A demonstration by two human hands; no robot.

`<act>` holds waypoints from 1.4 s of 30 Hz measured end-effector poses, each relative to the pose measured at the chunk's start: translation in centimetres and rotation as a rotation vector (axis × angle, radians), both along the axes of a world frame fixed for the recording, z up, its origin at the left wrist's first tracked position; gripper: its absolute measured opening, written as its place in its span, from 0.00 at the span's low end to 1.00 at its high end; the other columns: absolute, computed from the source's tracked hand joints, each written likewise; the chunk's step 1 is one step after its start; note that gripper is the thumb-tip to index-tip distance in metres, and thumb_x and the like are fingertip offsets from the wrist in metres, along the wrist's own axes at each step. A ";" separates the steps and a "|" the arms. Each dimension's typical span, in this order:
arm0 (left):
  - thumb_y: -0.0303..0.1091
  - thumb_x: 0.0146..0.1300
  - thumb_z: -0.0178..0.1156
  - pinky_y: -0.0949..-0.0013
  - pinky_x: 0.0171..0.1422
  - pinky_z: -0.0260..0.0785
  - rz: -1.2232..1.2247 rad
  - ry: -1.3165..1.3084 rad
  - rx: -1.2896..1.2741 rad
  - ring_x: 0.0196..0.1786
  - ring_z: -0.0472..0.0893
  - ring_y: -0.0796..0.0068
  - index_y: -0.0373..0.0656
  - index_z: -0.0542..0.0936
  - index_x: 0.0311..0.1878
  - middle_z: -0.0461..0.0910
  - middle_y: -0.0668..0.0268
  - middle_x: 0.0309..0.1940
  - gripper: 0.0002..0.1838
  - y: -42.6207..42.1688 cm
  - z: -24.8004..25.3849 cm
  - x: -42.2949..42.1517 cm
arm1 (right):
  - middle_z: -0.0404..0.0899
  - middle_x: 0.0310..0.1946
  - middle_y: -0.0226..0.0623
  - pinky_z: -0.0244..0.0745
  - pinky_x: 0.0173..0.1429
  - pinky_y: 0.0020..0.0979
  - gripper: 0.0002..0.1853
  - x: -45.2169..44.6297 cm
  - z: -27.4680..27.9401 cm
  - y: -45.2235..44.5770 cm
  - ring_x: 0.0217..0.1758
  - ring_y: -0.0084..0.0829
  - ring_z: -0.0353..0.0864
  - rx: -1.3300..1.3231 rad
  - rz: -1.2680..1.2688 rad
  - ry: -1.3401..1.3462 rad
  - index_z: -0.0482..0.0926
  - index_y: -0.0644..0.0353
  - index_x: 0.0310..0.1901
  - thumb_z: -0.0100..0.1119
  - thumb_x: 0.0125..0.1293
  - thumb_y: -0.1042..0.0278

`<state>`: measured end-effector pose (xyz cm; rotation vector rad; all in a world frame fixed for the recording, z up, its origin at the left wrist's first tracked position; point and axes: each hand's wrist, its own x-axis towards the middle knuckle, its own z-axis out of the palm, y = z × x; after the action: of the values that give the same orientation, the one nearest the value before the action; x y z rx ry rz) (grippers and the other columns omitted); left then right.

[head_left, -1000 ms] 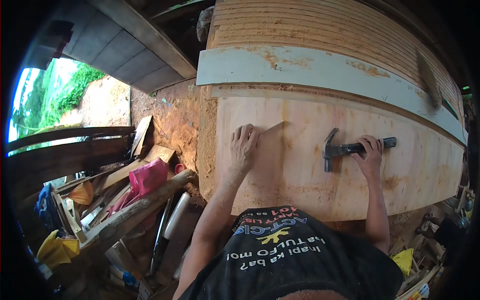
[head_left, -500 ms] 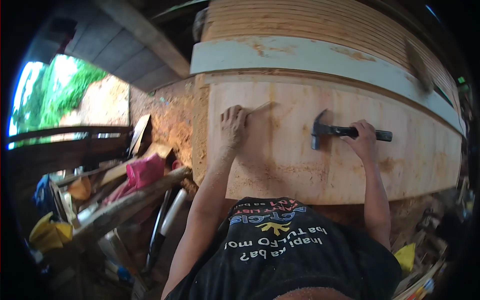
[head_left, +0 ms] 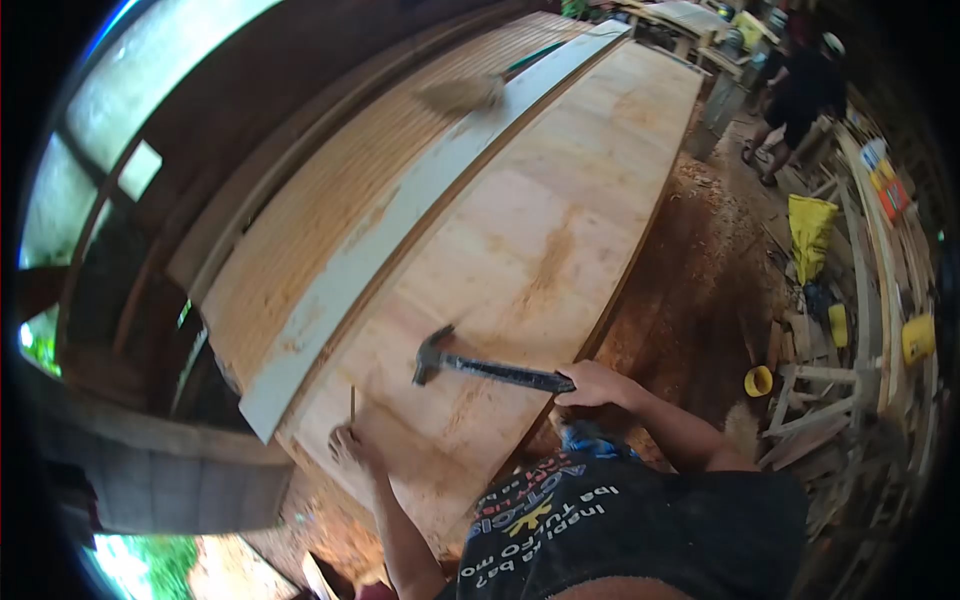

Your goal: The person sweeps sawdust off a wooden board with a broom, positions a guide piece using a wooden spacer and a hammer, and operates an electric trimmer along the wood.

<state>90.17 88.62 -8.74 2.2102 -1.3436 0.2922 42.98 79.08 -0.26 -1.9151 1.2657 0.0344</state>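
Observation:
A thin stick (head_left: 352, 402) points away from my left hand (head_left: 350, 447), whose fingers are closed round its near end, over the lower left part of a pale plywood sheet (head_left: 500, 250). My right hand (head_left: 592, 385) grips the end of the black handle of a claw hammer (head_left: 490, 370). The hammer's head is above the plywood, to the right of the stick, and my right hand is by the sheet's near edge.
Beyond the plywood lie a whitish board (head_left: 420, 180) and a grooved wooden panel (head_left: 330, 200), with a brush (head_left: 462, 95) near them. A person (head_left: 800, 90) stands at the upper right. Scrap wood, a yellow bag (head_left: 810, 235) and a yellow container (head_left: 758, 381) are at the right.
The view has swung round to the right, bringing the person and scrap wood into sight. My right hand has shifted along the hammer to its handle end. My left hand still holds the stick.

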 end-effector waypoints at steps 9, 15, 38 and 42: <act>0.35 0.72 0.58 0.67 0.35 0.71 -0.245 0.735 -0.105 0.27 0.77 0.76 0.38 0.79 0.40 0.80 0.63 0.24 0.10 -8.0 5.6 -22.1 | 0.85 0.33 0.49 0.80 0.44 0.43 0.24 -8.2 2.4 -3.7 0.38 0.47 0.87 -0.128 -0.071 -0.263 0.81 0.61 0.49 0.68 0.55 0.54; 0.37 0.72 0.59 0.68 0.34 0.71 -0.339 0.815 0.022 0.26 0.78 0.77 0.38 0.80 0.39 0.82 0.64 0.24 0.11 -12.4 5.1 -36.8 | 0.86 0.38 0.51 0.79 0.49 0.42 0.28 -23.0 1.7 -6.6 0.43 0.48 0.86 -0.102 -0.238 -0.348 0.82 0.63 0.50 0.70 0.53 0.50; 0.40 0.65 0.66 0.56 0.46 0.76 -1.111 0.593 0.224 0.42 0.85 0.52 0.41 0.81 0.48 0.85 0.51 0.39 0.15 -54.3 11.0 -77.8 | 0.86 0.39 0.35 0.77 0.50 0.30 0.23 -55.1 3.6 -40.9 0.42 0.27 0.84 -0.143 -0.587 -0.499 0.83 0.61 0.52 0.75 0.55 0.63; 0.49 0.61 0.67 0.50 0.49 0.75 -1.270 0.252 0.498 0.46 0.84 0.48 0.45 0.80 0.46 0.85 0.52 0.40 0.19 -61.7 13.1 -82.2 | 0.85 0.38 0.31 0.77 0.41 0.26 0.19 -59.2 2.3 -47.8 0.37 0.20 0.82 -0.103 -0.715 -0.657 0.82 0.61 0.53 0.73 0.61 0.68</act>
<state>7.99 26.96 4.31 1.1905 -2.4753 -0.8149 -16.19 31.27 2.09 -1.2728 1.4016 -0.9571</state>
